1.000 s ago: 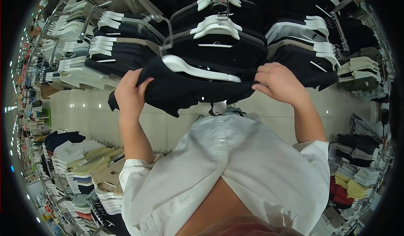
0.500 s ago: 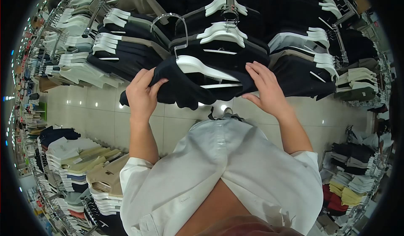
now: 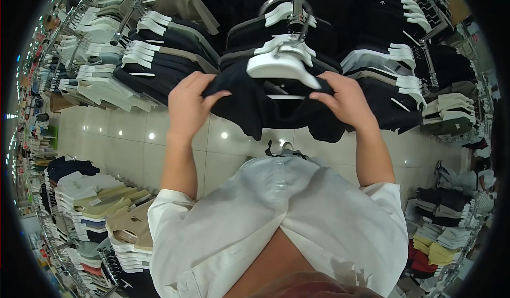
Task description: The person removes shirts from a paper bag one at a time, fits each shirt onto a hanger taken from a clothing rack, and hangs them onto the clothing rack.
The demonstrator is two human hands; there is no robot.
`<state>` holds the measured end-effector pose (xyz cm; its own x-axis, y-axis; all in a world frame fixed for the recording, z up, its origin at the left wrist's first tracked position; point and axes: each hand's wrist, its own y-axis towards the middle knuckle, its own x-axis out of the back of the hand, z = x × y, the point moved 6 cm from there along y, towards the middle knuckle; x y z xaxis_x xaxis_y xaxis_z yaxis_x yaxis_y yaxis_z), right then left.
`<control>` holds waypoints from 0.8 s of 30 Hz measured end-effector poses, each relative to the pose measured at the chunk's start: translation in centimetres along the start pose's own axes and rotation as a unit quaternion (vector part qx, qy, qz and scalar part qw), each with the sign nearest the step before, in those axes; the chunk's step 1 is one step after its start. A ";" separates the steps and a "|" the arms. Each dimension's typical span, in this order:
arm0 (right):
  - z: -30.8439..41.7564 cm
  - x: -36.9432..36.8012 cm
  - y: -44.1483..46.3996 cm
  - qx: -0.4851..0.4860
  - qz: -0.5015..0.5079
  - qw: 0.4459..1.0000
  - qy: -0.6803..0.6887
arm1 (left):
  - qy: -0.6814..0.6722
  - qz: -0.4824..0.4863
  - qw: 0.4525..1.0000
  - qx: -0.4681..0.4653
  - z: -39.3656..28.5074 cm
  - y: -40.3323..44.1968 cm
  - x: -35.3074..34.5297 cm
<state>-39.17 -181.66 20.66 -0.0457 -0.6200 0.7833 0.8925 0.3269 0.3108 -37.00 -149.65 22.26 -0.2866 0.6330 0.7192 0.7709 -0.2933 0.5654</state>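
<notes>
A black garment (image 3: 239, 104) on a white hanger (image 3: 279, 67) is stretched between my two hands, in front of a rack of dark clothes. My left hand (image 3: 190, 104) grips its left shoulder, with the thumb on the near side. On the other shoulder, my right hand (image 3: 345, 99) is closed round the cloth beside the hanger's right end. The hanger's metal hook (image 3: 287, 6) is up by the end of the metal rack arm (image 3: 298, 0); whether it rests on the arm is hard to tell.
Dark clothes on white hangers (image 3: 141, 53) hang at the left, and more hangers (image 3: 409, 85) at the right. Behind the tiled floor (image 3: 125, 154), folded and hung clothes (image 3: 125, 226) stand at the lower left. Yellow garments (image 3: 435, 250) lie at the lower right.
The garment and its hanger have moved right and up toward the rack arm, the hook now beside it. My right hand has opened a little, then closed on the shoulder.
</notes>
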 end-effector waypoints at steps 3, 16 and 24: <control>-1.9 1.9 -0.3 -0.075 0.016 0.997 0.020 | -0.040 0.046 0.997 0.053 3.7 -0.7 0.9; -1.6 2.5 -0.9 -0.063 0.047 0.997 -0.026 | -0.096 0.082 0.992 -0.029 0.9 -0.6 -4.2; -0.7 4.1 -1.0 -0.022 0.009 0.999 0.028 | -0.083 0.060 0.993 -0.051 0.3 1.2 -3.2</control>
<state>-39.95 -185.09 23.15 -0.0063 -0.6538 0.7566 0.9116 0.3072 0.2730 -34.92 -151.82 20.49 -0.0916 0.6959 0.7123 0.7295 -0.4400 0.5237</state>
